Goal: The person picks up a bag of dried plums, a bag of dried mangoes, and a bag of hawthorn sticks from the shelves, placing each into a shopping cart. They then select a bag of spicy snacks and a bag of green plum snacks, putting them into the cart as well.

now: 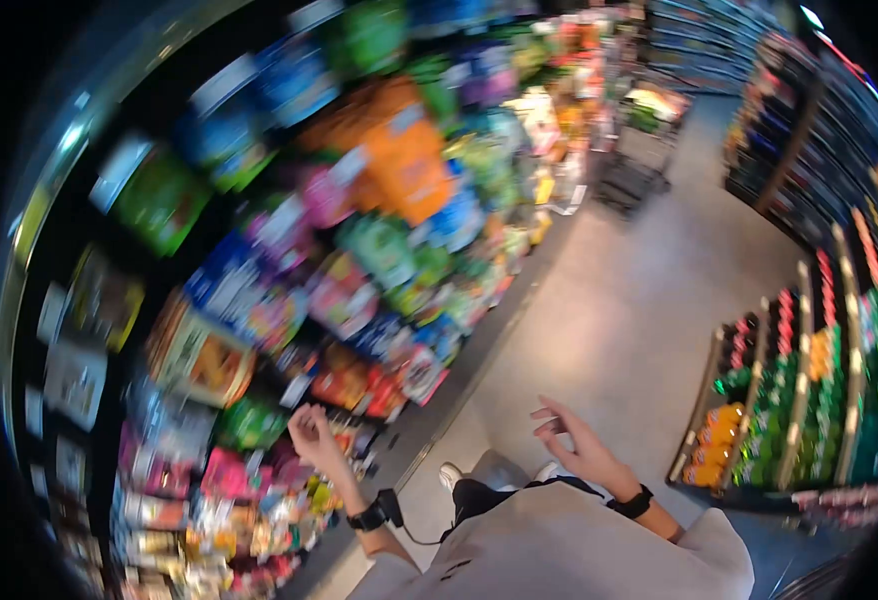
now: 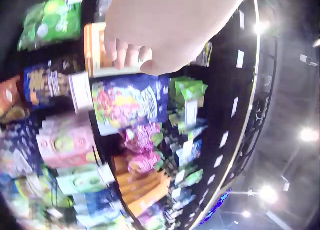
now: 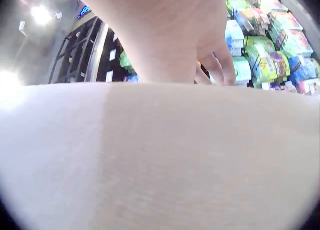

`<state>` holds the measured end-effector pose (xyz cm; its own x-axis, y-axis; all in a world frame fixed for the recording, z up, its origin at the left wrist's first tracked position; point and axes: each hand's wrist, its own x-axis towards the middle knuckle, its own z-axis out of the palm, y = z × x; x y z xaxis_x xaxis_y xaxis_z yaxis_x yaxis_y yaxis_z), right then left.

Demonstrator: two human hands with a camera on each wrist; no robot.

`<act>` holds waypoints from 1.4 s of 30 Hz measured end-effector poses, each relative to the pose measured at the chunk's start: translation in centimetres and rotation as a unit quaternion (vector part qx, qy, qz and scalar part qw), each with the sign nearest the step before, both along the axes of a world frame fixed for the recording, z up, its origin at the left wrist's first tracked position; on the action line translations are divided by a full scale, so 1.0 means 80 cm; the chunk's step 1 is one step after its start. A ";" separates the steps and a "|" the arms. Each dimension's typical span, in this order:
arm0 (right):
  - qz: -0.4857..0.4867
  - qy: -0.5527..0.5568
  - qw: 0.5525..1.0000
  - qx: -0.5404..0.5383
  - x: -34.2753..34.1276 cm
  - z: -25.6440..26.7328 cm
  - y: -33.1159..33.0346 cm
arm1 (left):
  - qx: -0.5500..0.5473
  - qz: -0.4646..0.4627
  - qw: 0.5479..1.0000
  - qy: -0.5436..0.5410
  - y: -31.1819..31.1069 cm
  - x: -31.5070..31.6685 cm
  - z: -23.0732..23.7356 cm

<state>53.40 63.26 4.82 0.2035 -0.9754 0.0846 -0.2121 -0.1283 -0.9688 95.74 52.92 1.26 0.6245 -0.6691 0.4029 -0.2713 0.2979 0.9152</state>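
Note:
My left hand is in front of the packed snack shelf, its fingers loosely bent and nothing in them. In the left wrist view the same hand overlaps a cream and orange package. Just below the hand there is a dark blue pouch with a colourful print. My right hand hangs over the aisle floor, apart from the shelf, with its fingers relaxed. The right wrist view shows the back of that hand, and a pale surface fills the lower part. Both wrists wear black bands.
Hanging bags, including orange bags, line the shelf along my left. A cart stands farther up the aisle floor. To the right is a bottle rack with green and orange bottles. The head view is blurred.

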 end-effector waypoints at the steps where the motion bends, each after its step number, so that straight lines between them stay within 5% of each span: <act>1: -0.009 -0.008 1.000 0.013 -0.020 0.000 0.006 | 0.020 -0.054 0.998 -0.012 -0.013 -0.023 -0.004; 8: -0.122 -0.050 0.990 0.046 -0.161 -0.030 0.002 | 0.164 -0.319 0.930 -0.076 -0.111 -0.275 0.032; 16: -0.238 0.000 0.970 0.046 -0.334 -0.080 -0.087 | 0.118 -0.437 0.891 -0.044 -0.266 -0.546 0.039; 21: -0.314 0.052 0.943 0.096 -0.465 -0.044 -0.173 | -0.002 -0.530 0.846 -0.065 -0.367 -0.718 0.144; 25: -0.362 0.070 0.925 0.093 -0.558 -0.007 -0.236 | -0.173 -0.685 0.708 0.000 -0.424 -0.822 0.215; 28: -0.371 0.149 0.913 0.079 -0.613 0.019 -0.281 | -0.177 -0.799 0.565 0.101 -0.456 -0.894 0.250; 29: -0.407 0.015 0.905 0.124 -0.633 0.006 -0.290 | -0.160 -0.838 0.511 0.106 -0.473 -0.914 0.266; 30: -0.420 0.002 0.896 0.148 -0.658 -0.016 -0.299 | -0.150 -0.857 0.482 0.106 -0.493 -0.937 0.276; 36: -0.394 -0.047 0.907 0.144 -0.804 -0.076 -0.411 | -0.133 -0.848 0.502 0.108 -0.585 -1.094 0.298; 42: -0.368 0.013 0.925 0.091 -0.987 -0.055 -0.553 | -0.099 -0.820 0.558 0.082 -0.637 -1.265 0.346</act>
<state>-25.56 19.00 0.42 -0.5222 -0.8481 -0.0895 -0.2016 0.2247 -0.9533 -5.48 2.00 28.92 -0.7217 -0.3482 0.5983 0.5976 0.1228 0.7923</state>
